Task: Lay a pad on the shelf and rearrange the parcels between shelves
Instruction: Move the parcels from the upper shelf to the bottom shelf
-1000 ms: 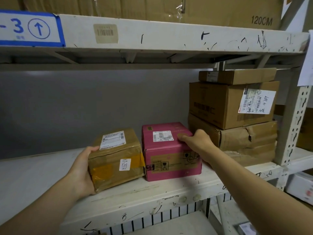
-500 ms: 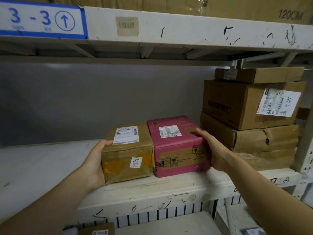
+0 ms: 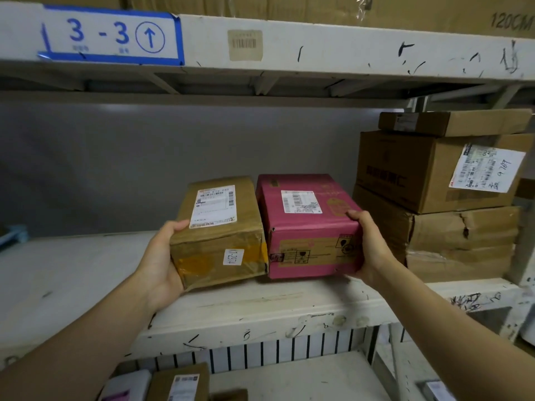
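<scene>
A brown taped parcel (image 3: pixel 220 235) with a white label and a pink parcel (image 3: pixel 309 227) sit side by side, touching, over the white shelf (image 3: pixel 260 305). My left hand (image 3: pixel 160 261) grips the brown parcel's left side, thumb on top. My right hand (image 3: pixel 370 250) grips the pink parcel's right side, thumb over its top corner. Both parcels look tilted, their front ends raised off the shelf board. No pad is in view.
A stack of three brown cartons (image 3: pixel 445 192) fills the shelf's right end, close to my right hand. The upper shelf beam (image 3: pixel 318 47) carries a blue "3-3" label. More parcels (image 3: pixel 179 383) lie on the shelf below. A grey wall closes the back.
Both hands have closed round the outer sides of the two parcels, and the pair has come up and toward me, pressed together. The view has shifted left and nearer.
</scene>
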`<state>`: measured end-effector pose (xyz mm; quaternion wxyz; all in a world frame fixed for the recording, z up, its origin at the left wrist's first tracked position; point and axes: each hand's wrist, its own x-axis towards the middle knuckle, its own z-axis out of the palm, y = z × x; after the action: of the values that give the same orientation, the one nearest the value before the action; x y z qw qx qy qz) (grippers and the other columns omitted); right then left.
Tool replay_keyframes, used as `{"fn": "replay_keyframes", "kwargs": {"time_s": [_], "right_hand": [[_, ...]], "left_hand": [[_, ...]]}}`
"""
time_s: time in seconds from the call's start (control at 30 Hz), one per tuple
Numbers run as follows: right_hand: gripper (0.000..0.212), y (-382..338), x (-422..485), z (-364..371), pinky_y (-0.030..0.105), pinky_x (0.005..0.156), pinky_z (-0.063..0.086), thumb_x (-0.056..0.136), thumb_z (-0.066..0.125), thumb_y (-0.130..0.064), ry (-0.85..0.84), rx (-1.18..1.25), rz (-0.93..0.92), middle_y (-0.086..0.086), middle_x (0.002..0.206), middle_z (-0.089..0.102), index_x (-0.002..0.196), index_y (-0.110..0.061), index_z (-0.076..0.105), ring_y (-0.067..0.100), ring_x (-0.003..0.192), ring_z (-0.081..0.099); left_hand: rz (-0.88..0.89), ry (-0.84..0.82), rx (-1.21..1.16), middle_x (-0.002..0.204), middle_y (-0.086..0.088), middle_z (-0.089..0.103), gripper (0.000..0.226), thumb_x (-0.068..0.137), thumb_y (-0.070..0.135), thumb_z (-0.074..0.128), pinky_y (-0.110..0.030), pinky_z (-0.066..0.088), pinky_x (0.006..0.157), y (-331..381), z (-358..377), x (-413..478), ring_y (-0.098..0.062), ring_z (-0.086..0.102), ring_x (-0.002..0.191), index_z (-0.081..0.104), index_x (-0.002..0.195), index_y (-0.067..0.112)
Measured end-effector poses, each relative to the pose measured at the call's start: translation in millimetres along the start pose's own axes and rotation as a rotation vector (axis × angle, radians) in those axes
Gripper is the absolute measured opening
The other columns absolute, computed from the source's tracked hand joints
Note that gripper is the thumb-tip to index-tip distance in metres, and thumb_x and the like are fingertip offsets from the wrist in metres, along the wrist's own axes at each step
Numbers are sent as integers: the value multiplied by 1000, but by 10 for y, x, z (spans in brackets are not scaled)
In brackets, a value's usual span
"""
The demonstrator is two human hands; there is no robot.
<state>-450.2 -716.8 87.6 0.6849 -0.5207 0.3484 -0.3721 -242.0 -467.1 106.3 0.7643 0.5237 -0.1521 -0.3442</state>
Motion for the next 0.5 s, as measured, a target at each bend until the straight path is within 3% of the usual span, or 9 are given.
{"fn": "replay_keyframes", "kwargs": {"time_s": [0.2, 0.3, 0.4, 0.5], "right_hand": [[49, 82, -431, -94, 48, 72, 59, 80, 60, -62, 44, 93, -69, 10, 104, 74, 113, -26, 68, 33, 101, 70], [56, 134, -730, -197, 60, 86, 56, 75, 63, -62, 123, 140, -93, 10, 112, 75, 118, -27, 67, 33, 104, 69], [61, 216, -1047, -351, 63, 93, 51, 72, 62, -62, 195, 191, -142, 9, 117, 74, 122, -29, 66, 34, 112, 67], [45, 321, -1402, -543, 65, 97, 48, 81, 57, -58, 268, 254, -178, 6, 112, 75, 113, -29, 69, 35, 116, 65]], "left_hand": [[-4, -90, 2, 114, -10, 75, 41, 90, 45, 56, -56, 51, 98, 37, -93, -290, -34, 69, 108, 69, 123, 25], [-12, -146, 29, 114, -10, 75, 42, 88, 45, 59, -56, 50, 100, 31, -98, -446, -33, 69, 110, 69, 124, 26], [-14, -241, 78, 117, -10, 74, 42, 88, 43, 61, -54, 50, 100, -13, -44, -626, -33, 68, 111, 68, 125, 26], [-12, -335, 121, 115, -9, 75, 38, 88, 39, 62, -54, 50, 100, -115, 15, -812, -32, 67, 112, 67, 123, 26]]}}
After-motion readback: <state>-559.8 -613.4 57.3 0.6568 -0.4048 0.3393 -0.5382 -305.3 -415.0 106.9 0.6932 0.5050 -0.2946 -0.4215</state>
